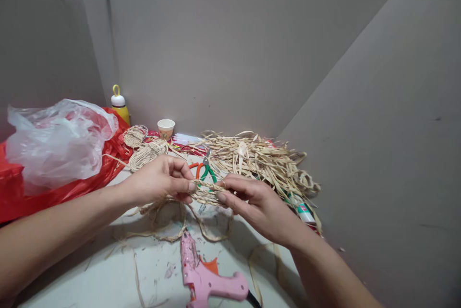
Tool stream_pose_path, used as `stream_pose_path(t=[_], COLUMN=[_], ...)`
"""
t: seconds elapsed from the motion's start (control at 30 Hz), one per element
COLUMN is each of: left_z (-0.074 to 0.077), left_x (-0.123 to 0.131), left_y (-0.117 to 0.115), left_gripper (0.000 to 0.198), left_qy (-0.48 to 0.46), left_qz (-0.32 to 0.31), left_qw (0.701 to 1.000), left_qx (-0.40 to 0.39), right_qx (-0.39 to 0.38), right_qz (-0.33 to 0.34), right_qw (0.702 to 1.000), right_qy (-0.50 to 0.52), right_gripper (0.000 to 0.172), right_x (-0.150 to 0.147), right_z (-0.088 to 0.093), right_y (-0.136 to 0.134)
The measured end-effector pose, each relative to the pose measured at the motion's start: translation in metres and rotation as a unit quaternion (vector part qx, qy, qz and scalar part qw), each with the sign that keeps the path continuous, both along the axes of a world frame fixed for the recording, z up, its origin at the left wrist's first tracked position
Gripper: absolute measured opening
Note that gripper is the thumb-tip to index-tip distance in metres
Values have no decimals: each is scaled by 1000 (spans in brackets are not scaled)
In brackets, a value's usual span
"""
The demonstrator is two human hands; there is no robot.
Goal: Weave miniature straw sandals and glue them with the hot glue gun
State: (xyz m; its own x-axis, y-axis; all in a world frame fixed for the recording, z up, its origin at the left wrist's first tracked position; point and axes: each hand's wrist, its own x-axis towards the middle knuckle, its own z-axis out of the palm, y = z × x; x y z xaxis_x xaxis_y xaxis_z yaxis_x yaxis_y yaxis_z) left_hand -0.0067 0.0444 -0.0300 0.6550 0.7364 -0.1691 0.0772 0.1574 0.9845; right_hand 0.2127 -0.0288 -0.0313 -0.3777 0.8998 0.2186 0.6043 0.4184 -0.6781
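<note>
Between my two hands is a small piece of braided straw (207, 194), held up over the table. My left hand (165, 181) pinches its left end between thumb and fingers. At the right end, my right hand (248, 197) grips it the same way. Loops of straw cord (212, 238) hang or lie below the piece; I cannot tell where they join it. Just behind the braid lie scissors or pliers with orange and green handles (206, 171), partly hidden by it. Nearer to me a pink glue gun (212, 279) with an orange trigger rests on the table.
A heap of dry straw (252, 157) covers the back right, beside a small green-and-white container (305, 212). Woven straw pieces (147, 152), a paper cup (166, 128) and a yellow bottle (121, 106) stand at the back left. A clear plastic bag (61, 140) lies over red plastic (10, 178).
</note>
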Motion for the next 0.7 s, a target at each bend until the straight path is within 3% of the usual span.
stream_pose_path(t=[0.1,0.2,0.27,0.4,0.5,0.6,0.7], left_z=[0,3,5,6,6,5,6], left_x=[0,-1,-2,-3,-3,-2,-1], left_y=[2,2,1,-2,-3,-2,-3], left_gripper=[23,27,29,29,27,27,26], left_qy=[-24,-57,-73,-77,-68,-70,-70], left_qz=[31,48,54,50,44,47,50], left_qw=[999,997,996,995,997,996,996], left_qx=[13,18,19,25,16,-11,-25], right_qx=[-25,-48,-60,3,58,54,56], right_qz=[-25,-54,-60,-84,-81,-80,-86], right_qw=[997,989,982,978,980,984,986], right_qy=[62,127,167,191,172,148,134], right_gripper=[18,42,43,48,38,23,21], right_x=[2,4,4,0,-2,-3,-3], right_z=[-2,-5,-7,-11,-13,-13,-10], right_y=[1,4,5,4,2,1,1])
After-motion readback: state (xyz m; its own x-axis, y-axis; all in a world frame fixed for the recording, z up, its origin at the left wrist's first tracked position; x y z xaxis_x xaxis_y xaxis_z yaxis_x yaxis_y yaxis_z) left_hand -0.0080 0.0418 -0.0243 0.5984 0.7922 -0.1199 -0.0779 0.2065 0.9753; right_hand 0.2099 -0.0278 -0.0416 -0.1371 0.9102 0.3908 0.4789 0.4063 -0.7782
